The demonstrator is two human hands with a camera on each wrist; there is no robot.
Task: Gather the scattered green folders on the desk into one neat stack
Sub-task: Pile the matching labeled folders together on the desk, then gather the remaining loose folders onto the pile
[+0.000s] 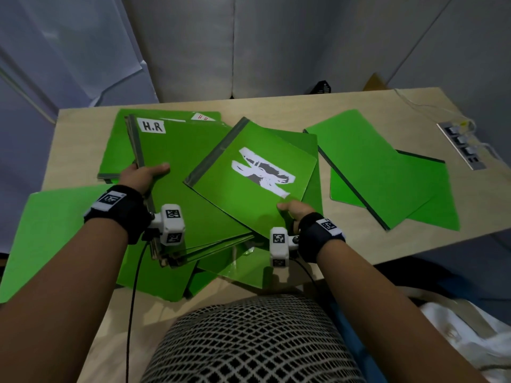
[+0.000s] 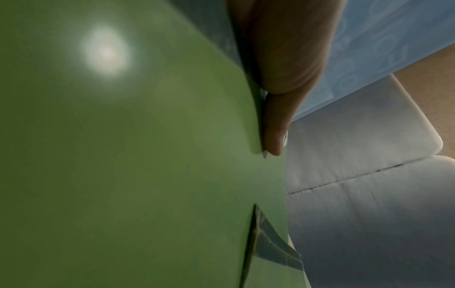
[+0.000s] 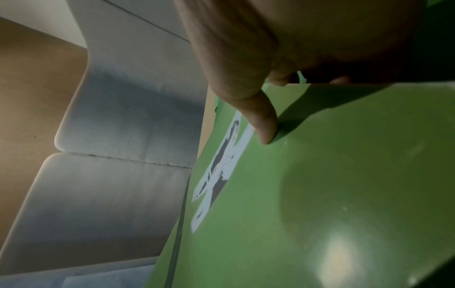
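Fingers of the left hand [image 1: 143, 175] grip the near edge of a folder stack [image 1: 179, 189] labelled H.R, thumb on top. Right hand [image 1: 294, 211] pinches a corner of a torn-label folder [image 1: 249, 172], thumb on its cover, tilted over the stack's right side. More folders [image 1: 381, 172] lie scattered on the desk [image 1: 276, 106], right and near left.
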